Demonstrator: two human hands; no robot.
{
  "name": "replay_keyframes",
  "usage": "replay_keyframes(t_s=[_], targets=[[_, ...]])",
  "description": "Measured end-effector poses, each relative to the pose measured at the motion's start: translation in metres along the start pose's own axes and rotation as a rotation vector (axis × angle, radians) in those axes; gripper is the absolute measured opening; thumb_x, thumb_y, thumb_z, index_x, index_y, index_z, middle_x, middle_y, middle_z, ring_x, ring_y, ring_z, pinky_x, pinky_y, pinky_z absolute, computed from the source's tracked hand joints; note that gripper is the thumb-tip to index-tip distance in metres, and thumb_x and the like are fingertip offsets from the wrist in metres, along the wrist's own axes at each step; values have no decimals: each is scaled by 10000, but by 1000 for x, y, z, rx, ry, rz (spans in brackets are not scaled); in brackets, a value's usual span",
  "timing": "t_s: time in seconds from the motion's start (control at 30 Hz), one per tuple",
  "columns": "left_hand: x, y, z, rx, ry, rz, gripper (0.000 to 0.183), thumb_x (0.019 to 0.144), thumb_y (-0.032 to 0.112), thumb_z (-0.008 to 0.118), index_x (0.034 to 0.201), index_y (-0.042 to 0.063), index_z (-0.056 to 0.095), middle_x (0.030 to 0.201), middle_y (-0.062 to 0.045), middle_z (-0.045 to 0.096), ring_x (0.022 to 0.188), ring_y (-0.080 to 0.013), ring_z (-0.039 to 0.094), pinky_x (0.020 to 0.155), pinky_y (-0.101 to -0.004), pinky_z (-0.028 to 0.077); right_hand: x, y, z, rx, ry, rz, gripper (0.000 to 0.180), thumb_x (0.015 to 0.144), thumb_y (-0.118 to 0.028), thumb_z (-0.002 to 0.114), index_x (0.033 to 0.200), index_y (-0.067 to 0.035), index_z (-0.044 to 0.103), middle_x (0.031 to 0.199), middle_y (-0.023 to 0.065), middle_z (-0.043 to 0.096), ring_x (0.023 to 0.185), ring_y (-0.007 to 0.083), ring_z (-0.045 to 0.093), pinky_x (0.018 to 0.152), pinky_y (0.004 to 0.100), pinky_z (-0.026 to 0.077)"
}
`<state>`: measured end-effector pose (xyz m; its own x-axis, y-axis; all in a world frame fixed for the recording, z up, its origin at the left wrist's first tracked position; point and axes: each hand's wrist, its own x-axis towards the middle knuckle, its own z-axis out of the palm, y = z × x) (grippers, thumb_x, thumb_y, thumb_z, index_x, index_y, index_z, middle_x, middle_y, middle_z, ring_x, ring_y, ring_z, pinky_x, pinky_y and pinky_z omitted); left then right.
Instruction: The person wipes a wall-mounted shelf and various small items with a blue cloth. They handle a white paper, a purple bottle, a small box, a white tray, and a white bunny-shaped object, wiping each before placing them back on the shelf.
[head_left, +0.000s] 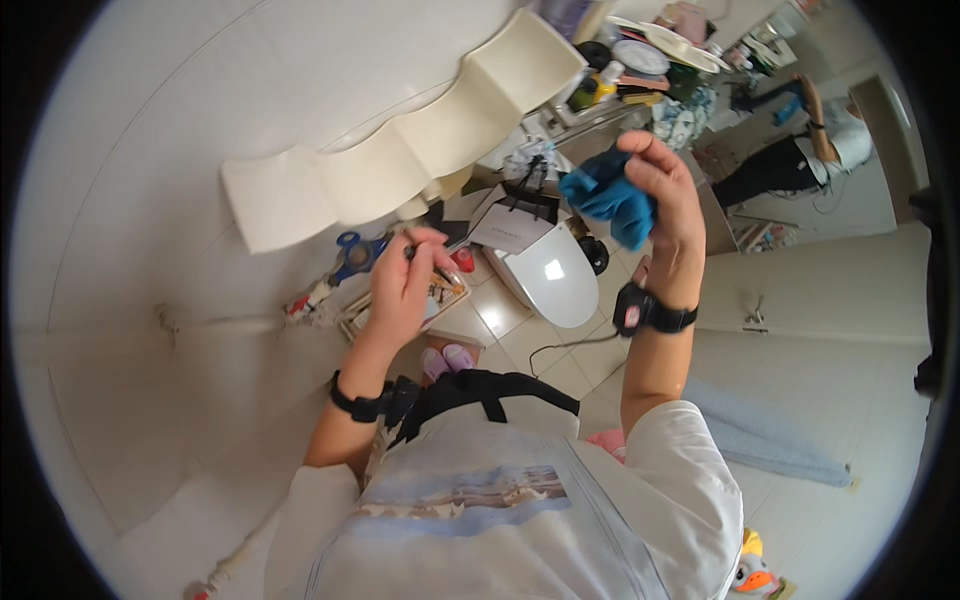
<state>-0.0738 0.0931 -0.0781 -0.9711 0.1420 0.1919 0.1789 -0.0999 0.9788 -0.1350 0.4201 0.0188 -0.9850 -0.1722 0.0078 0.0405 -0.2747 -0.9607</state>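
Observation:
My right hand (667, 187) is raised at the upper right, its fingers closed on a crumpled blue cloth (611, 196) that hangs from it. My left hand (409, 281) is held near the middle, fingers curled around a small dark object (410, 253), too little of which shows to name. Black straps with small devices sit on both wrists. Beyond and between my hands stand a toilet with a closed light grey lid (551, 274) and a white paper shopping bag (514, 225) with black handles.
A wavy cream shelf (405, 150) runs along the wall. A cluttered counter (592, 124) with bottles is at the upper right, beside a mirror (817, 142). A grey towel (765, 431) hangs at the right. A cable (570, 345) trails below my right wrist. Blue-handled equipment (358, 255) stands left of centre.

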Motion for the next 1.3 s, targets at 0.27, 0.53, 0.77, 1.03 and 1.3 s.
replay_keyframes(t_s=[0.27,0.53,0.77,1.03,1.3], targets=[[-24,-17,18,-912,-56,-262,336,1048,231,513,1316,31,557,1230,-65,649,1078,-143,643,926,-281,532,-29,71,129,-1008,-304,-508,538,830,-193,764,1321,-63,587,1121,113,588,1120,319,540,986,384,435],[-48,11,-27,-281,242,-233,255,1075,184,423,1164,-15,555,1094,-170,700,769,-159,683,651,-255,522,34,103,119,-565,112,-109,310,881,-94,717,1181,-31,669,1013,125,727,922,151,678,826,300,533],[-101,22,-81,-81,337,-229,275,1082,168,385,1221,-19,531,1123,-177,696,797,-162,679,703,-270,524,139,129,139,-1410,-260,-646,335,881,-142,607,1194,-28,642,1144,192,657,1121,388,555,995,452,449],[-160,13,-112,-130,614,-402,285,1074,166,410,1239,-28,537,1094,-181,694,824,-166,667,754,-297,539,148,129,102,-1126,-469,-343,370,912,-169,519,1241,-87,667,1200,170,650,1108,355,556,1011,410,443],[-152,8,-114,-113,533,-371,287,1073,168,417,1238,-35,535,1071,-171,695,834,-173,668,755,-298,538,132,145,101,-1105,-194,-271,323,861,-174,538,1102,-84,734,976,191,696,847,302,642,817,365,514]])
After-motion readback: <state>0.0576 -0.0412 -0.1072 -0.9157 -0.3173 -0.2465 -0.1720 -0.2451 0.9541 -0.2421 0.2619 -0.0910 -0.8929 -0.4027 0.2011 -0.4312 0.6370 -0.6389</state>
